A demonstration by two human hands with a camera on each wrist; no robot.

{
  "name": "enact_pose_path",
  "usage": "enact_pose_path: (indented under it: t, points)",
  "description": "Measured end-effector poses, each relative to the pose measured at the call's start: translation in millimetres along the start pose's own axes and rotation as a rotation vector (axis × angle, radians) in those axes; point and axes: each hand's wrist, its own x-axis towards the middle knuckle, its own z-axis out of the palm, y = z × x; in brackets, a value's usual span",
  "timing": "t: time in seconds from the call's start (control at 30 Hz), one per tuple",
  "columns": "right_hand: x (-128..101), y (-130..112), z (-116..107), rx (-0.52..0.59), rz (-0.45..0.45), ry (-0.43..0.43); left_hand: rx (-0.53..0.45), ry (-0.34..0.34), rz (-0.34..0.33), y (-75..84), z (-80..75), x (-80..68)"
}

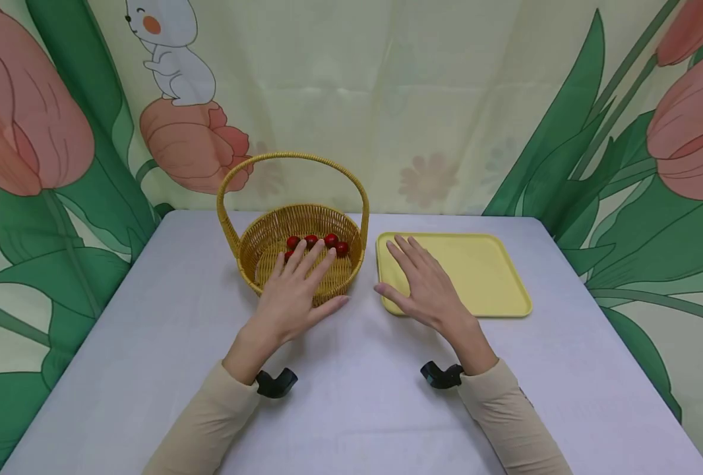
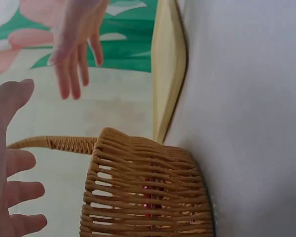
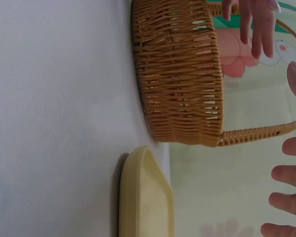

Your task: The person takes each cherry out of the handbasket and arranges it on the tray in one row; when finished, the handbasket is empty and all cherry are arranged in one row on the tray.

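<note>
Two beige sleeves (image 1: 209,415) nearest, both hands spread flat above the grey table (image 1: 120,343).
Left hand (image 1: 295,297) relaxed, fingers straight, over the near rim of the wicker basket (image 1: 256,257) holding red tomatoes (image 1: 318,243); right hand (image 1: 425,287) loose, gripping nothing, right of basket, over the yellow tray (image 1: 482,270) corner.
</note>
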Motion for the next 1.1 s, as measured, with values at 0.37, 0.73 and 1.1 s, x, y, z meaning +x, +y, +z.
enact_pose_path:
  t: [0.37,0.73,1.1]
  points:
    - [7,-1,3,0.037,-0.068,0.118,-0.093,0.088,-0.072,-25.9,-5.7,-22.4]
    - [18,-6,6,0.118,-0.121,0.196,-0.124,0.316,-0.175,-53.5,4.0,-52.0]
    - [37,-20,17,0.214,-0.141,0.214,-0.327,0.387,-0.369,-66.3,27.7,-68.1]
